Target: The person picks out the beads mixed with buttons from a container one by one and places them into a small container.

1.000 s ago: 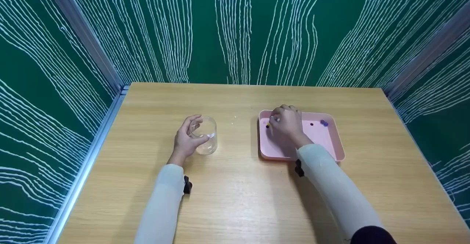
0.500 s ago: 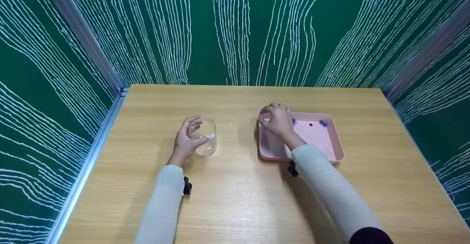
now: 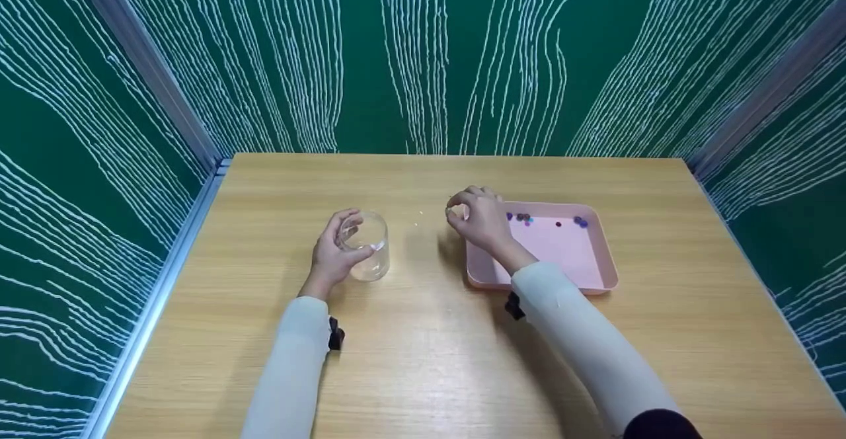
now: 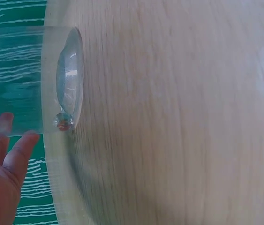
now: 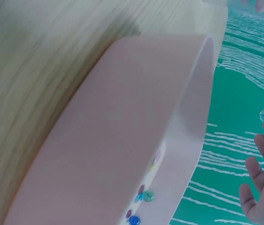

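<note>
Head view gives me a clear bead (image 3: 455, 211) pinched in my right hand (image 3: 481, 219), raised over the table (image 3: 423, 333) between the glass cup (image 3: 367, 246) and the pink tray (image 3: 595, 280). My left hand (image 3: 334, 254) wraps the upright cup, one bead (image 4: 64, 122) inside.

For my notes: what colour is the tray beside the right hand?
The tray is plain pale pink, clearest in the head view.
</note>
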The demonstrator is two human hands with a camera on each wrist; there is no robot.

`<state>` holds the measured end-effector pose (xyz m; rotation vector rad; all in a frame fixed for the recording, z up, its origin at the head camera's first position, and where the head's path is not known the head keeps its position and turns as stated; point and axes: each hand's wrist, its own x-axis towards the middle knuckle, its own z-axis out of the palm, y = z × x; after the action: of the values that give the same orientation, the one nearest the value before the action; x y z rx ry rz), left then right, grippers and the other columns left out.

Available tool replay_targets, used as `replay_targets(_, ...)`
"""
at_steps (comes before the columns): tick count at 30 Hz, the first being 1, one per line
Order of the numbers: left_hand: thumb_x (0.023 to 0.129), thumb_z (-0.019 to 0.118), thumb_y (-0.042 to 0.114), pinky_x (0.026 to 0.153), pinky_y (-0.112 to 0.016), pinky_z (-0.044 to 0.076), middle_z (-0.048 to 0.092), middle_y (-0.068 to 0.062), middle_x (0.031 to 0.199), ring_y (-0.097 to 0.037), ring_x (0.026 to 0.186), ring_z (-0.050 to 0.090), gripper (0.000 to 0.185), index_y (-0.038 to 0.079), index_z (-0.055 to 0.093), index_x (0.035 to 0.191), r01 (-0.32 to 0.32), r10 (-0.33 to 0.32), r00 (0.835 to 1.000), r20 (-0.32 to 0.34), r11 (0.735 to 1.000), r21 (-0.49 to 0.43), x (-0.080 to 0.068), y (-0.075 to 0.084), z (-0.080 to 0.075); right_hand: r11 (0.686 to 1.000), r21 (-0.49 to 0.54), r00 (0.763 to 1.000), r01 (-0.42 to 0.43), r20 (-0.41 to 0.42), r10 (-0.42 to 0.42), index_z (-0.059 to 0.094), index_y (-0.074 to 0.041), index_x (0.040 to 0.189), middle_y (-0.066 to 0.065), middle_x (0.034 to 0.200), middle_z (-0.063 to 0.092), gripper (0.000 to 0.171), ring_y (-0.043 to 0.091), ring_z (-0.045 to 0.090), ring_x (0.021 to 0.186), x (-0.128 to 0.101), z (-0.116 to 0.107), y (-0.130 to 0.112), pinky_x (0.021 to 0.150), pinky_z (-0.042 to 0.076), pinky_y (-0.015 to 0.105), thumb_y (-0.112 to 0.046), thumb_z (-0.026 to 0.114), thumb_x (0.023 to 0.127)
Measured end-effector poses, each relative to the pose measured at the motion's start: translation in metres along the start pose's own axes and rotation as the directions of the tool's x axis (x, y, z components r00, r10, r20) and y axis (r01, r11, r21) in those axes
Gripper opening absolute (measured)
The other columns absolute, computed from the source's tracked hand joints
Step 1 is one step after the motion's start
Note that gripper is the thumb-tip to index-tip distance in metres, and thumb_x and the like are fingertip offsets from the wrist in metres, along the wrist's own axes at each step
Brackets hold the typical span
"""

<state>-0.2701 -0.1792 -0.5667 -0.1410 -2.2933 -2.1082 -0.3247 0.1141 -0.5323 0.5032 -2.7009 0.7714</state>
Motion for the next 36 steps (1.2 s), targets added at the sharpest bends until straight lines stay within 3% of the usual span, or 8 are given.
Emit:
replay_targets(5, 0.071, 0.077, 0.003, 0.110, -0.055, 0.038, 0.052, -0.020, 0.136, -0.044, 0.132, 0.044, 0.072, 0.014, 0.047, 0.135, -0.033, 0.034, 0.999, -0.011, 0.998, 0.046, 0.000, -0.003, 0.001, 0.999, 0.031, 1.000, -0.007, 0.016, 0.006, 0.073, -0.015, 0.091, 0.002, 0.099, 0.069, 0.016, 0.026, 0.057, 0.099, 0.000, 0.004, -0.010, 0.088, 0.041, 0.047, -0.027, 0.068, 0.083)
replay_targets(10, 0.071, 0.076, 0.002, 0.111, -0.054, 0.038, 0.052, -0.019, 0.137, -0.042, 0.132, 0.044, 0.074, 0.014, 0.046, 0.138, -0.024, 0.024, 1.000, -0.013, 0.998, 0.056, 0.000, -0.001, 0.001, 0.998, 0.057, 0.999, -0.023, 0.028, 0.022, 0.073, -0.017, 0.092, 0.000, 0.100, 0.069, 0.014, 0.024, 0.056, 0.100, 0.000, 0.005, -0.018, 0.091, 0.042, 0.046, -0.028, 0.068, 0.084)
replay_targets(15, 0.071, 0.075, -0.001, 0.110, -0.056, 0.038, 0.049, -0.022, 0.140, -0.043, 0.134, 0.042, 0.076, 0.011, 0.046, 0.141, 0.008, -0.008, 1.000, 0.003, 1.000, 0.016, -0.004, 0.011, 0.001, 0.996, 0.086, 1.000, -0.014, 0.026, 0.012, 0.073, -0.018, 0.093, -0.001, 0.102, 0.070, 0.015, 0.023, 0.057, 0.100, 0.001, 0.006, -0.026, 0.092, 0.044, 0.045, -0.029, 0.067, 0.085)
replay_targets(20, 0.072, 0.074, -0.001, 0.112, -0.056, 0.035, 0.047, -0.025, 0.140, -0.044, 0.135, 0.040, 0.075, 0.006, 0.045, 0.141, 0.000, 0.000, 1.000, 0.023, 1.000, 0.013, -0.009, 0.023, 0.000, 0.997, 0.081, 1.000, 0.002, 0.018, -0.003, 0.073, -0.018, 0.094, -0.001, 0.101, 0.070, 0.017, 0.022, 0.057, 0.099, 0.003, 0.008, -0.032, 0.090, 0.046, 0.044, -0.031, 0.067, 0.085)
replay_targets(29, 0.075, 0.075, 0.009, 0.115, -0.056, 0.030, 0.049, -0.013, 0.142, -0.038, 0.134, 0.044, 0.071, 0.023, 0.046, 0.139, -0.002, 0.002, 1.000, 0.001, 0.996, 0.086, -0.003, -0.002, -0.003, 0.994, 0.100, 0.999, 0.042, -0.005, -0.041, 0.074, -0.017, 0.091, -0.001, 0.097, 0.070, 0.015, 0.021, 0.058, 0.095, 0.005, 0.012, -0.043, 0.086, 0.047, 0.042, -0.028, 0.066, 0.085)
replay_targets(36, 0.074, 0.075, 0.005, 0.112, -0.054, 0.036, 0.049, -0.018, 0.141, -0.040, 0.134, 0.044, 0.070, 0.020, 0.048, 0.137, -0.015, 0.015, 1.000, 0.001, 0.999, 0.040, -0.002, -0.004, -0.001, 0.991, 0.128, 0.999, 0.036, 0.032, -0.040, 0.074, -0.017, 0.092, -0.002, 0.099, 0.069, 0.015, 0.019, 0.056, 0.095, 0.005, 0.014, -0.051, 0.084, 0.050, 0.035, -0.029, 0.068, 0.085)
